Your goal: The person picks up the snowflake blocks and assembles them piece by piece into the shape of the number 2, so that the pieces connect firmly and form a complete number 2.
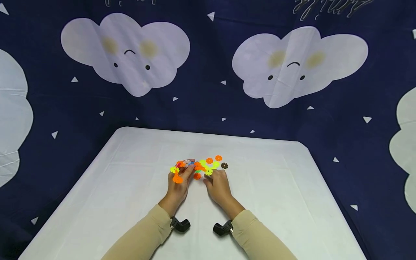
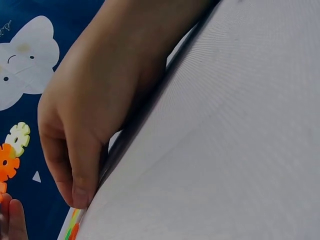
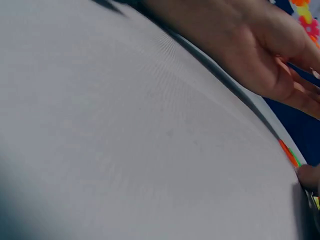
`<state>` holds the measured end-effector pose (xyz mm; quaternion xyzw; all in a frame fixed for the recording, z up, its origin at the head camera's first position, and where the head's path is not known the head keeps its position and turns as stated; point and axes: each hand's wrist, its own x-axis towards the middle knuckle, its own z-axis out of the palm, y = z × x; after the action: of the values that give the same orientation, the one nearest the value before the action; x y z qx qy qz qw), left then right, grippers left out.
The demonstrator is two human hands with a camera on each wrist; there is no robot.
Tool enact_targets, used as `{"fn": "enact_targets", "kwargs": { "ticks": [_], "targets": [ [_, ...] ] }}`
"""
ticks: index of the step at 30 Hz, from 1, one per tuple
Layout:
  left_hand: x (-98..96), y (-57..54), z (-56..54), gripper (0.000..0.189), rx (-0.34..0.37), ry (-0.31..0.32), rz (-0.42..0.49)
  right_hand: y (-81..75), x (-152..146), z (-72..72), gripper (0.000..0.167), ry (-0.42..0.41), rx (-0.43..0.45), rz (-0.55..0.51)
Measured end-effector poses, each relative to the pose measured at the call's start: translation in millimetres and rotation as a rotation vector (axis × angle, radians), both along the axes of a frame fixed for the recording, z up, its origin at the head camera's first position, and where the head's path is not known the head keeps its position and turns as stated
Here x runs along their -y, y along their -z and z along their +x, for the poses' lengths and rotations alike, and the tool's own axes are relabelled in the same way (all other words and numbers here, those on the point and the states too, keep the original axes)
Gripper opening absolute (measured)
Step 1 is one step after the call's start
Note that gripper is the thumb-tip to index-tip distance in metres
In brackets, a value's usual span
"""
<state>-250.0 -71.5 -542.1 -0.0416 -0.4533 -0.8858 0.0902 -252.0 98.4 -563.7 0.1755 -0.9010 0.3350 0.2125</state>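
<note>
Left hand (image 1: pixel 178 189) pinched the cluster of flower discs (image 1: pixel 177 179) over the white surface (image 1: pixel 97 216), probably to steady it, while right hand (image 1: pixel 221 188) had fingertips lowered beside further discs (image 1: pixel 218 158), handily close; whether gripping one, couldn't tell

A cloud-print backdrop (image 1: pixel 208 65) and white table (image 1: pixel 276 177) suggest a staged set-up.

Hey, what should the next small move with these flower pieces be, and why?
Probably ease the yellow flower piece toward the flower cluster. The left hand holds that cluster, and the right hand is close by with its fingertips right at the yellow piece. Whether it's pinched yet is hard to tell.
</note>
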Motion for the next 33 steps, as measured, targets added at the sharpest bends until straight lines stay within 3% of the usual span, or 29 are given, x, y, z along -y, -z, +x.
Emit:
{"fn": "enact_targets", "kwargs": {
  "ticks": [3, 7, 13, 16, 22, 26, 33],
  "targets": [
    [-0.3, -0.1, 0.9, 0.044, -0.002, 0.003, 0.011, -0.1, 6, -2.7, 0.018, 0.036, 0.016, -0.005],
    [-0.2, -1.5, 2.0, 0.045, -0.004, 0.008, -0.008, -2.7, 3, -1.4, 0.017, 0.026, 0.030, -0.117],
    [1.1, -1.2, 1.2, 0.043, -0.002, -0.003, -0.029, -5.9, -16, 7.2, 0.012, -0.024, 0.156, -0.433],
    [3.5, -1.0, -0.3, 0.044, -0.005, -0.015, -0.007, -7.4, -23, 10.5, 0.020, -0.079, 0.217, -0.614],
    [6.5, -0.9, -0.2, 0.046, -0.031, -0.039, -0.023, -14.1, -31, 15.4, 0.024, -0.223, 0.245, -0.890],
    [7.0, -0.7, -0.4, 0.044, -0.061, -0.050, -0.039, -16.7, -31, 19.1, 0.023, -0.265, 0.266, -0.983],
    [8.0, -0.9, 0.1, 0.044, -0.078, -0.056, -0.038, -15.2, -28, 22.2, 0.024, -0.318, 0.296, -1.031]
  ]
}}
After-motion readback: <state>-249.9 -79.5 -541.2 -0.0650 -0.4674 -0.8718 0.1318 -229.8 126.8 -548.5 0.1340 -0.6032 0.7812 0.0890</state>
